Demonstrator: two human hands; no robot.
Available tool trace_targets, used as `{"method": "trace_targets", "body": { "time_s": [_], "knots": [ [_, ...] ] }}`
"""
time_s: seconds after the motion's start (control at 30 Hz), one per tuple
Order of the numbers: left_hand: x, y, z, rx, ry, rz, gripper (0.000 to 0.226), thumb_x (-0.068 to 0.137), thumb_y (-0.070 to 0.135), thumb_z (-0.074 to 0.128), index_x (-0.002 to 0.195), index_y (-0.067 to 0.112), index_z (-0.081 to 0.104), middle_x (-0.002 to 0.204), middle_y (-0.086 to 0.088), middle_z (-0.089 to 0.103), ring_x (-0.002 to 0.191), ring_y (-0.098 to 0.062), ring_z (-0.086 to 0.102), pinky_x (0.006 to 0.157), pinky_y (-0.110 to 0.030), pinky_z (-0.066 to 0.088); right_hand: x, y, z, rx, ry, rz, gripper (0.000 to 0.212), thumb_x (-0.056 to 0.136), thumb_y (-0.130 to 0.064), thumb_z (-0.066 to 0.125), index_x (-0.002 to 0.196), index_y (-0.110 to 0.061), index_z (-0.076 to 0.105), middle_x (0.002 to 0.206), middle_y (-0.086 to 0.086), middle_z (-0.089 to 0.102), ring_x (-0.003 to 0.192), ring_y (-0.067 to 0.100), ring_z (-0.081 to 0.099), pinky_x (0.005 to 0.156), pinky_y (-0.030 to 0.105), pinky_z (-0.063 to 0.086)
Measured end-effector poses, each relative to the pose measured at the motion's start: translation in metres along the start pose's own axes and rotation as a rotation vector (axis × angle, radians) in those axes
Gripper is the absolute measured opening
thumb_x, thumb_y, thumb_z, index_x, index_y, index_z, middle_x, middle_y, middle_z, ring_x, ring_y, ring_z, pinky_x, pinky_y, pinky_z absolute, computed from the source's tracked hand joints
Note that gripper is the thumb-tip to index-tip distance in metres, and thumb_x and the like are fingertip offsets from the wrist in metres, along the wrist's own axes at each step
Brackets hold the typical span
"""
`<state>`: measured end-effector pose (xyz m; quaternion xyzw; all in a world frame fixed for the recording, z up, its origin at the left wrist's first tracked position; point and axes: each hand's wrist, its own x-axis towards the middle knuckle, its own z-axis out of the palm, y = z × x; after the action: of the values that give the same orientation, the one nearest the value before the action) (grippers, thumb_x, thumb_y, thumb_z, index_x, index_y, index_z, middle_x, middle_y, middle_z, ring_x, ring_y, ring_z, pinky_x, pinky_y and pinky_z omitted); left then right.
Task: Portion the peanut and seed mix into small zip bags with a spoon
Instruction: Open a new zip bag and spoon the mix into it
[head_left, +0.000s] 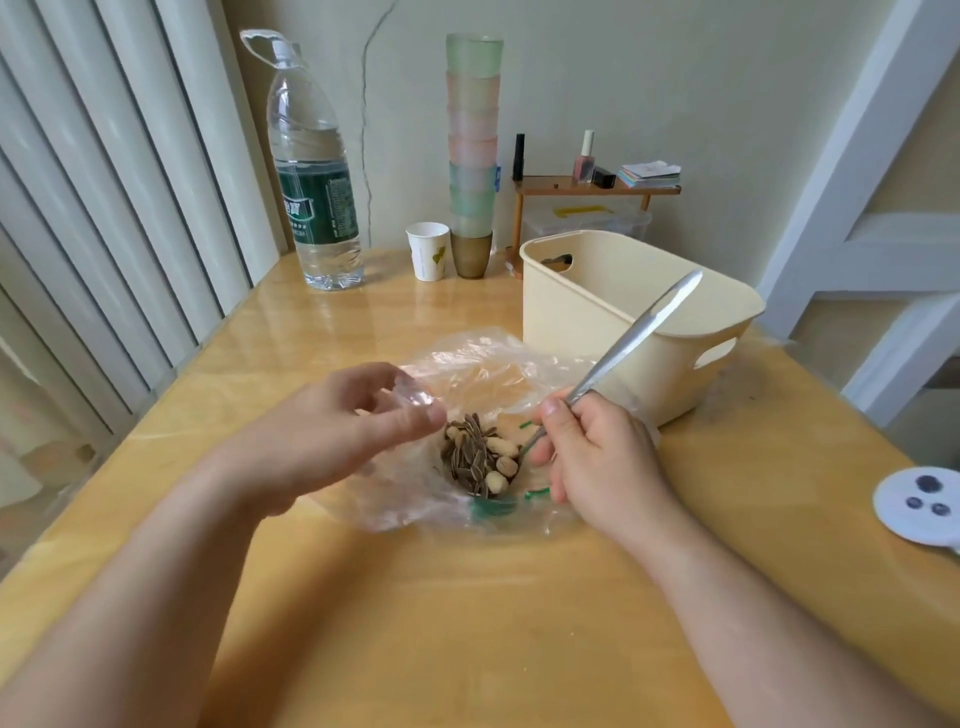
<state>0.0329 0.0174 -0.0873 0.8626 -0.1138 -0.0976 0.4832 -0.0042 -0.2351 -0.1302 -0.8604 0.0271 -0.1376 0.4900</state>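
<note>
Right hand (597, 457) grips slim metal spoon (623, 348) over crinkled clear bag (467, 374).

A glossy yellow-wood counter (467, 623) stands against a pale cream wall (675, 78) marked by a thin dark crack (366, 104). White vertical slats (104, 208) line the left side; white framing (857, 234) rises at right. Soft daylight glints off the countertop.

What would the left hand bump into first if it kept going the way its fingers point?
Probably the spoon in the right hand, reached just past the nut mix in the bag. The left hand points right across the bag, though depth is unclear.
</note>
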Motion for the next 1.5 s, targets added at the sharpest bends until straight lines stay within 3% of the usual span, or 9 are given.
{"method": "trace_targets", "body": {
  "time_s": [0.17,0.27,0.47,0.6,0.73,0.9,1.1,1.37,1.5],
  "knots": [
    [-0.001,0.005,0.006,0.201,0.038,0.047,0.065,0.069,0.082,0.074,0.103,0.028,0.075,0.094,0.012,0.076,0.091,-0.010,0.070,0.082,-0.034,0.056,0.003,-0.008,-0.011,0.125,0.048,-0.036,0.018,0.105,-0.027,0.056,0.088,-0.025,0.064,0.070,-0.001,0.073,0.044,0.022,0.062,0.061,0.043,0.056],
    [-0.005,0.012,0.011,0.235,0.105,0.133,0.064,0.069,0.074,0.076,0.118,0.032,0.074,0.094,0.020,0.077,0.092,0.004,0.070,0.088,-0.027,0.056,0.004,-0.021,-0.023,0.179,0.047,-0.063,0.018,0.104,-0.025,0.057,0.088,-0.032,0.060,0.072,0.001,0.072,0.047,0.028,0.065,0.055,0.033,0.045],
    [-0.007,0.016,0.024,0.332,0.239,0.253,0.080,0.066,0.076,0.075,0.136,0.040,0.065,0.095,0.029,0.068,0.097,0.024,0.058,0.083,-0.006,0.044,0.011,-0.041,-0.042,0.149,0.123,-0.136,0.014,0.103,-0.035,0.055,0.090,-0.036,0.060,0.072,-0.001,0.072,0.051,0.027,0.068,0.059,0.035,0.043],
    [-0.007,0.019,0.034,0.362,0.307,0.274,0.069,0.069,0.069,0.079,0.129,0.037,0.069,0.089,0.034,0.060,0.096,0.011,0.061,0.082,-0.022,0.049,0.012,-0.048,-0.054,0.113,0.157,-0.163,0.016,0.100,-0.040,0.052,0.089,-0.032,0.061,0.072,-0.002,0.072,0.052,0.026,0.069,0.062,0.039,0.046],
    [-0.004,0.021,0.047,0.361,0.336,0.299,0.073,0.067,0.070,0.079,0.129,0.033,0.070,0.094,0.028,0.062,0.098,0.010,0.057,0.078,-0.003,0.037,0.007,-0.058,-0.062,0.103,0.182,-0.225,0.016,0.101,-0.041,0.052,0.090,-0.033,0.061,0.073,-0.002,0.072,0.053,0.025,0.071,0.061,0.041,0.050],
    [0.000,0.021,0.063,0.319,0.334,0.288,0.075,0.065,0.073,0.082,0.127,0.033,0.071,0.104,0.022,0.070,0.100,0.010,0.060,0.078,0.004,0.034,-0.004,-0.062,-0.060,-0.026,0.192,-0.367,0.015,0.106,-0.037,0.053,0.093,-0.031,0.059,0.073,-0.005,0.072,0.055,0.017,0.072,0.063,0.049,0.059],
    [0.003,0.017,0.072,0.265,0.359,0.227,0.073,0.064,0.071,0.083,0.123,0.029,0.072,0.100,0.020,0.068,0.101,0.004,0.064,0.080,-0.009,0.042,-0.012,-0.052,-0.049,-0.208,0.214,-0.538,0.013,0.106,-0.030,0.056,0.096,-0.024,0.060,0.072,-0.004,0.069,0.055,0.006,0.070,0.058,0.039,0.058],
    [0.006,0.017,0.075,0.281,0.376,0.174,0.069,0.070,0.067,0.081,0.125,0.027,0.071,0.109,0.013,0.073,0.107,-0.004,0.065,0.078,-0.017,0.042,-0.021,-0.052,-0.043,-0.432,0.096,-0.735,0.002,0.099,-0.025,0.067,0.098,-0.025,0.065,0.073,-0.016,0.060,0.066,0.010,0.066,0.065,0.036,0.053],
    [0.006,0.017,0.074,0.267,0.388,0.177,0.072,0.073,0.065,0.081,0.131,0.023,0.069,0.116,0.011,0.074,0.111,-0.005,0.065,0.079,-0.015,0.039,-0.025,-0.052,-0.048,-0.314,0.042,-0.745,0.009,0.096,-0.011,0.073,0.100,-0.018,0.070,0.083,-0.012,0.067,0.074,0.016,0.066,0.065,0.039,0.056]
  ]
}}
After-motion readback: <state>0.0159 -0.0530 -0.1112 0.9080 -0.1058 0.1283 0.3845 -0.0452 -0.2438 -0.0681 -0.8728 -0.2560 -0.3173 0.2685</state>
